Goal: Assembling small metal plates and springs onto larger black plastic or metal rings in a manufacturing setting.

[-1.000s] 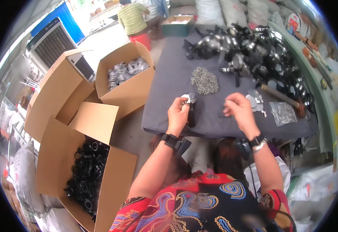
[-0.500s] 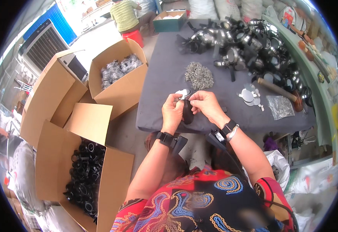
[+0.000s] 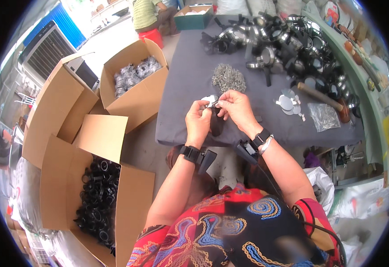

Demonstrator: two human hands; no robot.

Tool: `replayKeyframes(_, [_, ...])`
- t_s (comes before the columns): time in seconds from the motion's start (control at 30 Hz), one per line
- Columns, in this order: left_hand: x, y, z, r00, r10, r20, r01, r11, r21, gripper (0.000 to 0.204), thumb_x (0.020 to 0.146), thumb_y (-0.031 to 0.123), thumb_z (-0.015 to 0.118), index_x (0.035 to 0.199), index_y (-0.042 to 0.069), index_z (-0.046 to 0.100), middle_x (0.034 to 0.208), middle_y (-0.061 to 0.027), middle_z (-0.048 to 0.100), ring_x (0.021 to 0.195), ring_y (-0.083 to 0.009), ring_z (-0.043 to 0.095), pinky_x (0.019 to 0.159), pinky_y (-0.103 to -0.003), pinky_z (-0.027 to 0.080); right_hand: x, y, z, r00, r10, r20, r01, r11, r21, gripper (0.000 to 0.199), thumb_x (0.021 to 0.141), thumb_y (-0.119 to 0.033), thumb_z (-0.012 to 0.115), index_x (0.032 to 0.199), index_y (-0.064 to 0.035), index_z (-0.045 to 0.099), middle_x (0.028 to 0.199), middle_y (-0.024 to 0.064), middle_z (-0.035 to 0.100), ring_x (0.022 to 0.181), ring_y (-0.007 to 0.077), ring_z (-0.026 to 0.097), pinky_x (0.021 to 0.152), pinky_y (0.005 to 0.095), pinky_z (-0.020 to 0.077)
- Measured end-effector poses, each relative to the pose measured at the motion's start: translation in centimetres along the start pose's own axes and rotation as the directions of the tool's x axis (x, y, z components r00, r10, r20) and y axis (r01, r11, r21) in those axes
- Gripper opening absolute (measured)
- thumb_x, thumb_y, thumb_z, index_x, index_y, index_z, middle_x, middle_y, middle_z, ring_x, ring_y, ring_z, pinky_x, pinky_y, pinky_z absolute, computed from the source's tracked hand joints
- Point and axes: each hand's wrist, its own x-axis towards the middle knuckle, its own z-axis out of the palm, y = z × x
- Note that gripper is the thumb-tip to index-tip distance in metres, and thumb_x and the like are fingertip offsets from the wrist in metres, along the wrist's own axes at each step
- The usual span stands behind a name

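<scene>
- Where the table (image 3: 182, 95) presents its smooth, cloth-like grey top, a round-headed piece (image 3: 211, 99) is held just above the near edge.
- Left hand (image 3: 197, 123): grip clamped on the piece, thumb against fingers; a pale, flat face shows above, a matt black tail (image 3: 216, 127) below.
- Right hand (image 3: 239, 110): fingertips bunched at the side of the face; whether this grip is clamped on it, I cannot tell.
- Just beyond: a tangled heap of small metal parts (image 3: 228, 78).
- To the right: thin white discs (image 3: 288, 103), overlapping; a crinkled clear bag (image 3: 324, 117); a tool with a cylindrical handle (image 3: 320, 96).
- Far end: a large pile (image 3: 288, 46) of black and shiny rounded pieces.
- To the left, below: a corrugated cardboard box (image 3: 134, 200) containing glossy black rings (image 3: 98, 196).
</scene>
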Motion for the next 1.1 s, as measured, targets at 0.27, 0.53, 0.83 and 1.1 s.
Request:
replayKeyframes(0.27, [-0.1,0.1,-0.1,1.0,-0.012,-0.002,0.012,1.0,-0.015,0.014,0.09,0.005,0.051,0.102,0.007,0.059,0.063,0.0007,0.056,0.046,-0.0042,0.047,0.036,-0.022,0.038,-0.2,1.4,1.0,0.989,0.087,-0.124,-0.078,0.994,0.076,0.005,0.088,-0.004,0.058,0.088,0.0002,0.06,0.074,0.0041,0.061,0.051,0.0069,0.053,0.041,0.0204,0.038])
replayKeyframes(0.53, [-0.1,0.1,-0.1,1.0,-0.022,0.013,0.023,0.998,-0.052,0.015,0.09,0.005,0.051,0.102,0.007,0.059,0.064,0.0,0.057,0.046,-0.0048,0.049,0.036,-0.022,0.039,-0.1,1.7,0.4,0.991,0.123,-0.06,-0.121,0.992,0.036,0.007,0.089,-0.006,0.058,0.089,0.0002,0.059,0.073,0.0042,0.06,0.051,0.0069,0.052,0.043,0.0201,0.0385])
replayKeyframes(0.83, [0.1,-0.2,0.0,1.0,-0.019,-0.025,0.019,1.0,0.015,0.016,0.09,0.004,0.051,0.103,0.006,0.058,0.066,-0.0003,0.058,0.048,-0.0051,0.051,0.037,-0.022,0.041,0.8,0.7,0.3,0.997,0.072,0.025,-0.067,0.985,-0.159,0.009,0.089,-0.007,0.056,0.084,0.0008,0.059,0.069,0.003,0.058,0.051,0.0078,0.051,0.044,0.0217,0.0396])
replayKeyframes(1.1, [0.3,-0.3,-0.4,1.0,-0.024,-0.007,0.024,0.997,-0.067,0.016,0.091,0.003,0.05,0.104,0.004,0.058,0.07,-0.0033,0.062,0.05,-0.0069,0.054,0.038,-0.022,0.042,1.2,1.3,1.1,0.998,0.036,-0.053,-0.052,0.946,-0.319,0.017,0.086,-0.01,0.058,0.074,0.0017,0.06,0.063,0.0055,0.059,0.052,0.0107,0.054,0.045,0.0274,0.042])
